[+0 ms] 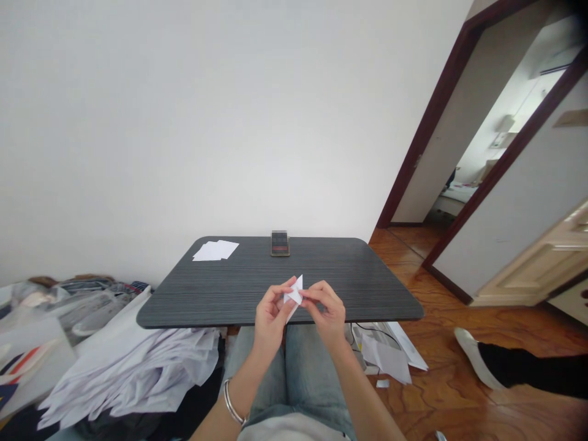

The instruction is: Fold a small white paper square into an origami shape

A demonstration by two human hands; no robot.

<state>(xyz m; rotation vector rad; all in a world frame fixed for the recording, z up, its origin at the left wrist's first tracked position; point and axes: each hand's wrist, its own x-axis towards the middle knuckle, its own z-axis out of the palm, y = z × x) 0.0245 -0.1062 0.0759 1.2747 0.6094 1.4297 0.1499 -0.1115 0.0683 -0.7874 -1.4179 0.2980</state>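
A small piece of folded white paper (294, 294), with pointed corners, is held up over the near edge of the dark table (239, 282). My left hand (272, 311) pinches it from the left between thumb and fingers. From the other side, the thumb and fingertips of my right hand (325, 305) grip its right part. Parts of the folds are hidden behind my fingertips.
White paper sheets (215, 250) lie at the table's back left. A phone on a stand (280, 243) is at the back middle. Clothes and bags (138, 367) are piled left. Papers and cables (386, 355) lie below right. Another person's foot (478, 358) is on the floor.
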